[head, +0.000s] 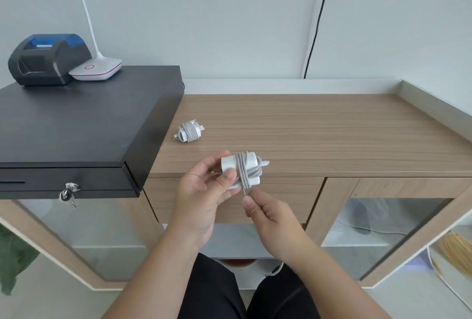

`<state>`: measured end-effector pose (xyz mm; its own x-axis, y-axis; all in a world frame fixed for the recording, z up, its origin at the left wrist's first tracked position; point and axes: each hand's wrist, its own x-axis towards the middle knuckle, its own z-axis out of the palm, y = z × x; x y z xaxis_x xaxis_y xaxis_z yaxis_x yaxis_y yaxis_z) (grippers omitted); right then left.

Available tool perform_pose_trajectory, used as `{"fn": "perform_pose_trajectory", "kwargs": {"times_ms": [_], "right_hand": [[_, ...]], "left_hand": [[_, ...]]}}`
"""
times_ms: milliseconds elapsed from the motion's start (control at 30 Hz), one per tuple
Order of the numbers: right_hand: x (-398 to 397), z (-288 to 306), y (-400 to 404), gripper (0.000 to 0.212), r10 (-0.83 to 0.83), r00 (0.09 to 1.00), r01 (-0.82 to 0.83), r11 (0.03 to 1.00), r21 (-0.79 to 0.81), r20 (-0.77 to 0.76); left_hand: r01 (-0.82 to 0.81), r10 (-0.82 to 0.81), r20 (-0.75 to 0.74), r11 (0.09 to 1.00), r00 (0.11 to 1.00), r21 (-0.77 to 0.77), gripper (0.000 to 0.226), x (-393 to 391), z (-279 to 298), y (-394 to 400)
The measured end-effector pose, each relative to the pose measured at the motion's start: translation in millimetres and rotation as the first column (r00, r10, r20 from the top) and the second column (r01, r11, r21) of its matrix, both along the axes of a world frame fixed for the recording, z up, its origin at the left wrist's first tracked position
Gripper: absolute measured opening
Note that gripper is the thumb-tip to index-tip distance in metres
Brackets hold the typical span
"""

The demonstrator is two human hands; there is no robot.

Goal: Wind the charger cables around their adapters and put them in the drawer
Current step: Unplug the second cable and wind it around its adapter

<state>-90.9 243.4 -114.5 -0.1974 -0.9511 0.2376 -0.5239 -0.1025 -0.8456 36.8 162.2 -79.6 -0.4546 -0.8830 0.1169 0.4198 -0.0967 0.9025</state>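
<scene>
A large white adapter [251, 165] is held over the desk's front edge by my left hand [204, 198], thumb and fingers clamped on its left end. Grey cable [244, 174] is wound several times around its middle, and a plug tip pokes out at its right end. Just below the adapter, my right hand [265, 214] pinches the loose end of this cable. A second, smaller adapter [189, 131] with its cable wound around it lies on the wooden desk top [319, 135], to the upper left. The wooden drawer [288, 196] under the desk top is shut.
A black cash drawer box [76, 127] with keys [68, 195] in its lock fills the left of the desk. On it stand a black and blue printer [48, 59] and a white lamp base [97, 70]. A black cord [318, 25] hangs down the wall.
</scene>
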Motion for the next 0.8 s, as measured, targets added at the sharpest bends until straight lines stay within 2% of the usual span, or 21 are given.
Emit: {"fn": "perform_pose_trajectory", "kwargs": {"times_ms": [133,267,400,567,667,733,800], "right_hand": [[-1.2,11.0,7.7,0.024,-0.004,0.964,-0.010,0.999,-0.052,-0.267],[-8.3,33.3,14.9,0.032,0.037,0.881,-0.061,0.998,-0.036,-0.471],[-24.5,56.0,11.8,0.038,0.047,0.775,-0.091,0.995,-0.038,-0.630],[-42.7,85.2,5.5,0.025,0.025,0.732,-0.144,0.982,-0.119,-0.681],[-53.7,96.0,-4.2,0.023,0.072,0.740,-0.210,0.969,-0.127,-0.669],[-60.9,95.2,-11.0,0.029,0.109,0.804,-0.218,0.968,-0.120,-0.584],[-65.7,88.1,-15.6,0.040,0.174,0.912,-0.222,0.971,-0.090,-0.371]], "left_hand": [[-0.084,0.119,0.153,0.973,0.981,-0.217,0.037,-0.8,-6.8,-2.3],[-0.054,0.224,0.324,0.887,0.919,-0.459,0.033,3.2,-9.1,-5.1],[0.041,0.186,0.373,0.851,0.909,-0.524,0.028,5.1,-7.5,0.8],[0.108,0.119,0.379,0.844,0.918,-0.526,0.030,10.6,-2.6,6.2],[0.183,-0.004,0.365,0.871,0.931,-0.456,0.030,13.9,-2.1,8.8],[0.199,-0.077,0.298,0.893,0.951,-0.405,0.033,16.2,-2.5,9.9],[0.198,-0.122,0.226,0.915,0.966,-0.352,0.037,18.1,-1.7,10.5]]}}
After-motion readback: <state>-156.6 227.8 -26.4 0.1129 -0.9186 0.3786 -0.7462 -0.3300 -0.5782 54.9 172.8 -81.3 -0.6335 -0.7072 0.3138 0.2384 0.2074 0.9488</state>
